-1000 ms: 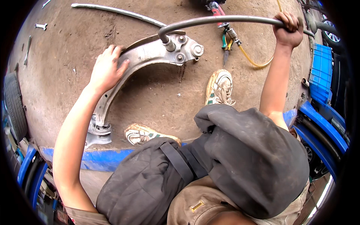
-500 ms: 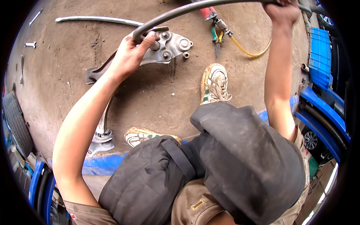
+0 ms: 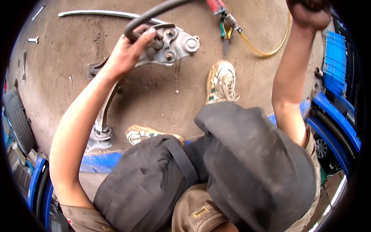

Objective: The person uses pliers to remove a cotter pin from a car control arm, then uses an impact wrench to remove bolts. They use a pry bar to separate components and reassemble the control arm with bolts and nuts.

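Observation:
My left hand (image 3: 125, 56) is closed around the bent end of a thick, curved grey metal bar (image 3: 161, 9), where it meets a tube on the bolted plate of a silver suspension arm (image 3: 177, 52). The arm lies on the dirty floor, partly hidden behind my left forearm, with its other end near my left shoe. High at the right edge, my right hand (image 3: 311, 15) is closed on the same bar, whose middle leaves the top of the picture. A long pale metal bar (image 3: 96, 13) lies behind the plate.
Right of the plate lie a red air tool (image 3: 216, 7), green-yellow pliers (image 3: 225, 40) and a yellow hose (image 3: 262, 53). Small wrenches (image 3: 33, 40) and a tyre (image 3: 21, 120) are at left. A blue crate (image 3: 334, 62) and blue metal structures (image 3: 334, 120) line the right side.
My left hand has moved from the arm's middle up onto the bar's bend at the plate. My right hand and the bar's long part have moved up toward the top edge.

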Demonstrator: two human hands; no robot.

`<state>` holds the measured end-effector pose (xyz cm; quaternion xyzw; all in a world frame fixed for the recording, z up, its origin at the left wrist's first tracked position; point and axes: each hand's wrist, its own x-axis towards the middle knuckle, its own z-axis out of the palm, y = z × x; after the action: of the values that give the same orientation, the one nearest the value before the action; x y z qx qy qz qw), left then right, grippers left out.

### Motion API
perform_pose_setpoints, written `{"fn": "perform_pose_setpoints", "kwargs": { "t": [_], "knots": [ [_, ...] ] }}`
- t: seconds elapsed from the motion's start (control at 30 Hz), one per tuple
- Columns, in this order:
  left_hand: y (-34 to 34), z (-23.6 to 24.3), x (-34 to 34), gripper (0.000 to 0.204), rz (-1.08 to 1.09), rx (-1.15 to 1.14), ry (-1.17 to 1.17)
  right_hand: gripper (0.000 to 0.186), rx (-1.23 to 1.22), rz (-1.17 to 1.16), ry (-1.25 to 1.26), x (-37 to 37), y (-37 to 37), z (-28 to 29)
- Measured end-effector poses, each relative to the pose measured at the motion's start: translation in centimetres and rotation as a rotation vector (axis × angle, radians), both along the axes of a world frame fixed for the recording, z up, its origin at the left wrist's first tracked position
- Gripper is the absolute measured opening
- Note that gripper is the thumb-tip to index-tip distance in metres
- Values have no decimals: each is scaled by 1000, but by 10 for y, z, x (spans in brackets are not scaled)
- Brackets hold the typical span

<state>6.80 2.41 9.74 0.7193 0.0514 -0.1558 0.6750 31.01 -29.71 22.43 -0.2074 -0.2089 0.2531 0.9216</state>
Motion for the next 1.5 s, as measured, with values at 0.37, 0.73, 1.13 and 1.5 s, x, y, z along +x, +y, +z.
{"fn": "perform_pose_setpoints", "kwargs": {
  "t": [0.37,0.73,1.13,1.5],
  "knots": [
    [0,-5,5,46,-113,198,62,38,-40,-14,208,-12,-20,-15],
    [0,1,-3,62,-249,483,34,35,-36,40,188,-32,-38,-29],
    [-2,14,-16,51,-367,571,-14,39,-55,58,6,-55,-35,7],
    [4,1,-36,35,-498,880,-207,34,79,45,281,-43,-59,-61]
  ]
}}
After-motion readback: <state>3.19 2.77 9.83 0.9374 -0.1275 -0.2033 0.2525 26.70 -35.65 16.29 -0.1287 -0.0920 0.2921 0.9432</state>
